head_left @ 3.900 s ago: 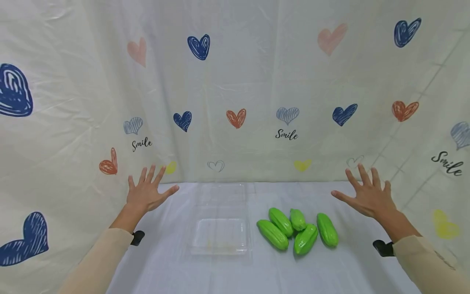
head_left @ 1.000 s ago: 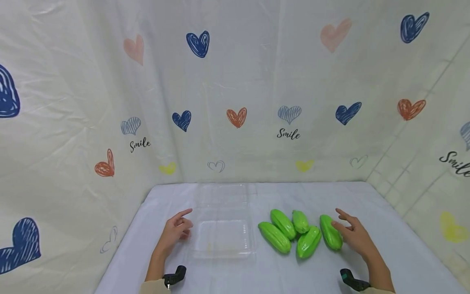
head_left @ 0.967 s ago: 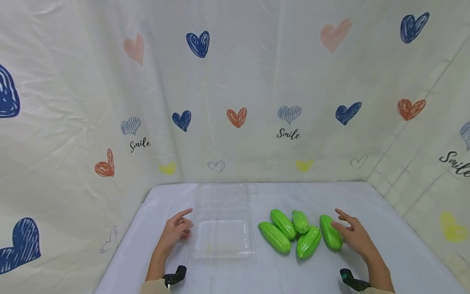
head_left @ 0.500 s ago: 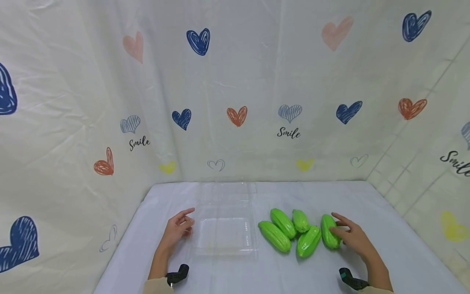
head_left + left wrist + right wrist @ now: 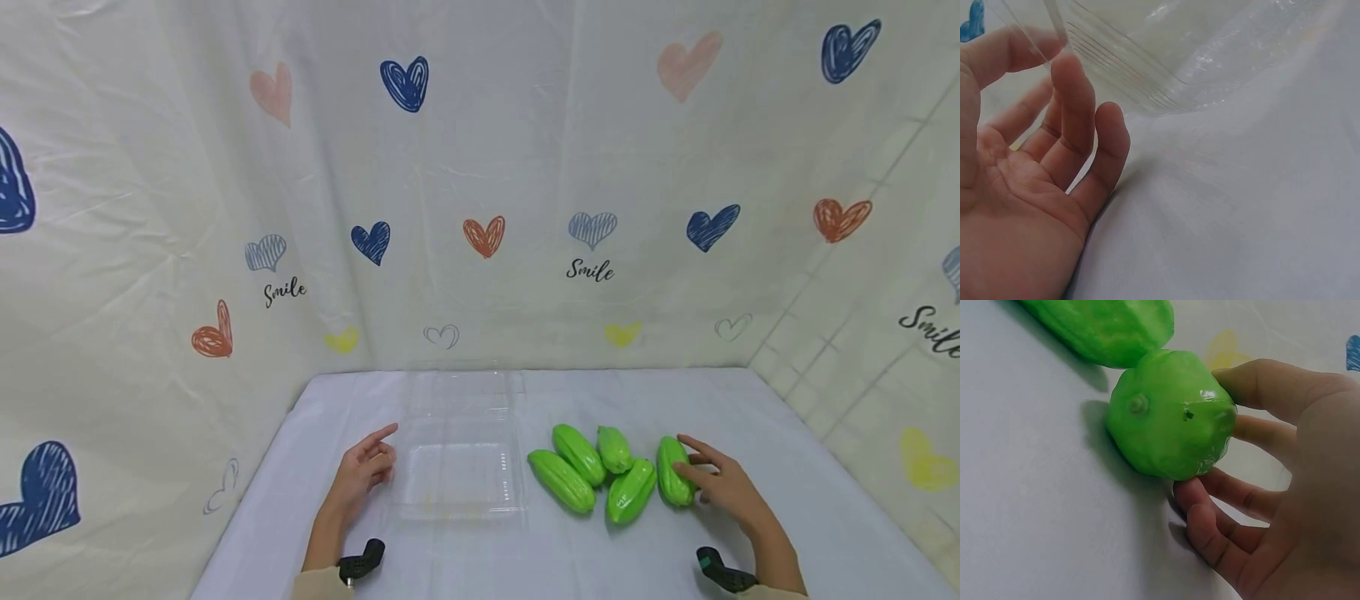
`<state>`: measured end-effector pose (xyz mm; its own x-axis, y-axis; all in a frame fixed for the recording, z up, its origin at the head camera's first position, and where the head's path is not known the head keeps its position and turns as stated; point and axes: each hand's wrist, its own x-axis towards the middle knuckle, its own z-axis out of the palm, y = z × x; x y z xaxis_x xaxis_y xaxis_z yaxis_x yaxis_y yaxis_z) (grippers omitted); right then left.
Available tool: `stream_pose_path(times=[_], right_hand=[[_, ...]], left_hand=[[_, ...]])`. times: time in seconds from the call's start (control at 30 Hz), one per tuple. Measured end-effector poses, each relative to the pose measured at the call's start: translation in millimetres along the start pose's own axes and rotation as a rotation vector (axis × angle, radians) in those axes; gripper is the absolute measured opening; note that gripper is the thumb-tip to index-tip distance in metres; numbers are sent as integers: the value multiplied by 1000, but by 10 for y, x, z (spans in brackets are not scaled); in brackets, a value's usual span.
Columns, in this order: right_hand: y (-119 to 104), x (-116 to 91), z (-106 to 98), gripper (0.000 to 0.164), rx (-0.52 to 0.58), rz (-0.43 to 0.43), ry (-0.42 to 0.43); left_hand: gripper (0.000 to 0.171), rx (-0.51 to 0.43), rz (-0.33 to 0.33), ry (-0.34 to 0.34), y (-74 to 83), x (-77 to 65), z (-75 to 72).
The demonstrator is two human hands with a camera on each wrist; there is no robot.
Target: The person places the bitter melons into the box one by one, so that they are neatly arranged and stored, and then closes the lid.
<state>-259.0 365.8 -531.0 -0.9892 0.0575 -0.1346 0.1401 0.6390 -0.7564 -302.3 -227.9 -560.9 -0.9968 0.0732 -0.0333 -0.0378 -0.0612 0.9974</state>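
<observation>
A plump, ribbed, glossy green cucumber (image 5: 672,473) lies rightmost of the group, its end facing the camera in the right wrist view. My right hand (image 5: 723,483) grips it from the right, thumb on one side and curved fingers on the other. Several similar cucumbers (image 5: 561,481) lie just to its left. A clear plastic clamshell container (image 5: 459,483) stands mid-table, its lid (image 5: 459,392) folded back. My left hand (image 5: 362,475) is at the container's left edge, fingers curved. In the left wrist view, the thumb and a fingertip meet at the clear rim; exact contact is hard to see.
A white cloth covers the table (image 5: 600,567). Behind it hangs a pale curtain (image 5: 517,150) printed with hearts and "Smile". Black wrist devices (image 5: 362,561) sit on both wrists.
Both hands, earlier spread wide above the table, came down to the container and the cucumber. The right fingers have closed around the cucumber, turning it slightly. The container has shifted a little right.
</observation>
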Motion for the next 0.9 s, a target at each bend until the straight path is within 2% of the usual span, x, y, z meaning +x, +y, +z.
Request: stream_pose_path(times=[0.27, 0.9], right_hand=[[10, -7, -6, 77, 81, 12, -23], [-27, -46, 9, 77, 129, -1, 4]], left_hand=[[53, -28, 16, -15, -20, -10, -17], [56, -50, 19, -26, -35, -25, -22]])
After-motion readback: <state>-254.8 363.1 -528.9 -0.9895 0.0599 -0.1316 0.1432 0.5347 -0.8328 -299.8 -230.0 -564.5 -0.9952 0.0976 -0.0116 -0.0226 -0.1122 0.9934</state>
